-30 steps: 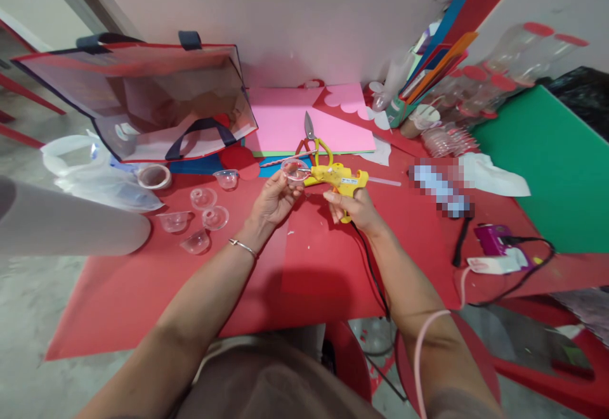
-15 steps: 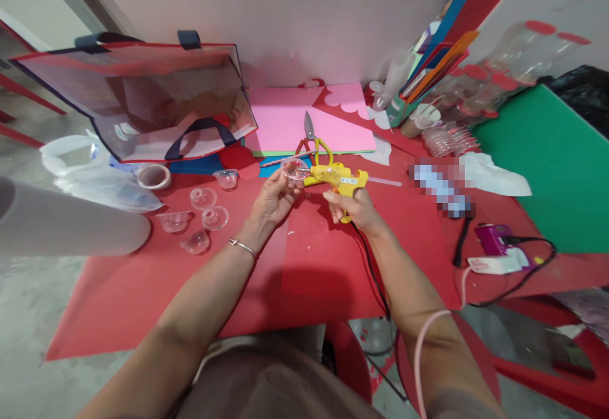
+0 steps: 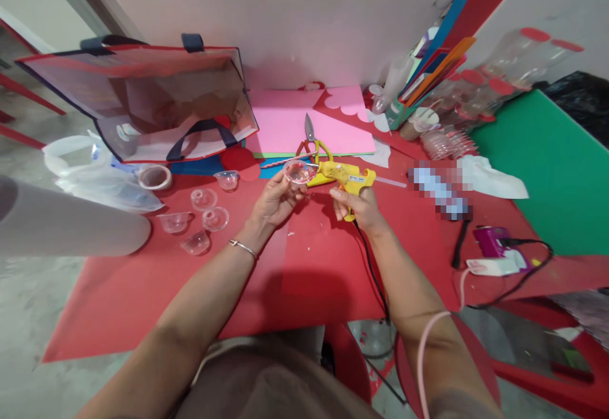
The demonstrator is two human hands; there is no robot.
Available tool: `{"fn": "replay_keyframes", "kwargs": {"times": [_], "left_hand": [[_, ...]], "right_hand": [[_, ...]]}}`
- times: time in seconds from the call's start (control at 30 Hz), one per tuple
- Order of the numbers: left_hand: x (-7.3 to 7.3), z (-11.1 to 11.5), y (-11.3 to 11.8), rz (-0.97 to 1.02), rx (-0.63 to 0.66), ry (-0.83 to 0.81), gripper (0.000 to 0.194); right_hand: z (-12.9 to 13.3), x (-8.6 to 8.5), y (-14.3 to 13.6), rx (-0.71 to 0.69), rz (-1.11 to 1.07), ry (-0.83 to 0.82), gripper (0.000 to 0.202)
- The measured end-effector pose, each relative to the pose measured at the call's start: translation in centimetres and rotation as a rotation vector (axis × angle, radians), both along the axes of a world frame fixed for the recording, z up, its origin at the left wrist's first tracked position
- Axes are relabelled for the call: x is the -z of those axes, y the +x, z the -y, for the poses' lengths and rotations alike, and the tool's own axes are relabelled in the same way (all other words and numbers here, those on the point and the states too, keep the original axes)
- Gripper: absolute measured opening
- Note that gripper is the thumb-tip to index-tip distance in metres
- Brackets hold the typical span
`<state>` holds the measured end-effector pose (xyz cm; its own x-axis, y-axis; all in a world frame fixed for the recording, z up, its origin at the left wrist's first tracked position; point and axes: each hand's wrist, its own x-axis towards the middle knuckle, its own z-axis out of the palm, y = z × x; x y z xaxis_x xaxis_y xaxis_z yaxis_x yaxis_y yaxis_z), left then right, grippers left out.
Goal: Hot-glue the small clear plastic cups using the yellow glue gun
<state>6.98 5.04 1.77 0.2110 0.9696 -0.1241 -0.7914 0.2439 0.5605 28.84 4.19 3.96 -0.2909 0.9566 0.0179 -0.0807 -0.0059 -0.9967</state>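
Between the fingers of my left hand (image 3: 276, 200) is a small clear plastic cup (image 3: 299, 172), its rim turned up toward me. My right hand (image 3: 358, 206) is wrapped round the handle of a yellow glue gun (image 3: 346, 176). The gun's metal nozzle points left, at the cup's right rim; whether they touch I cannot tell. A clear glue stick (image 3: 391, 182) juts from the gun's back. Behind the cup lie scissors (image 3: 310, 128) with yellow and red handles and a pink-and-white twisted stick (image 3: 280, 161). Several similar clear cups (image 3: 216, 219) sit left of my left hand.
Pink sheets (image 3: 285, 121) lie at the back by the wall. A large bag (image 3: 157, 102) and a roll of tape (image 3: 155, 177) are on the left. Lidded clear bottles (image 3: 518, 51), a green board (image 3: 552, 172) and a purple power adapter (image 3: 492, 241) are at right. The gun's cord (image 3: 372, 273) hangs over the front edge.
My right hand has drawn the glue gun slightly right, so its nozzle has moved from inside the cup toward the right rim. The left hand and cup have shifted only slightly.
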Motion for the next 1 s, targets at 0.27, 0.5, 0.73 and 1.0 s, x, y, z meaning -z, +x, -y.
{"fn": "replay_keyframes", "kwargs": {"times": [0.27,0.5,0.73,1.0], "left_hand": [[-0.02,0.1,0.18,-0.009,-0.031,-0.055,0.041],[0.05,-0.04,0.26,-0.005,-0.074,-0.051,0.037],[0.02,-0.04,0.24,-0.014,-0.077,-0.062,0.044],[-0.24,0.15,0.05,-0.001,-0.029,-0.079,0.048]], "right_hand": [[0.15,-0.14,-0.18,-0.028,0.082,0.014,0.039],[0.45,-0.29,-0.79,-0.023,0.089,-0.011,0.042],[0.67,-0.45,-0.78,-0.034,0.065,0.007,0.041],[0.24,-0.63,0.05,0.039,0.08,0.04,0.037]]}}
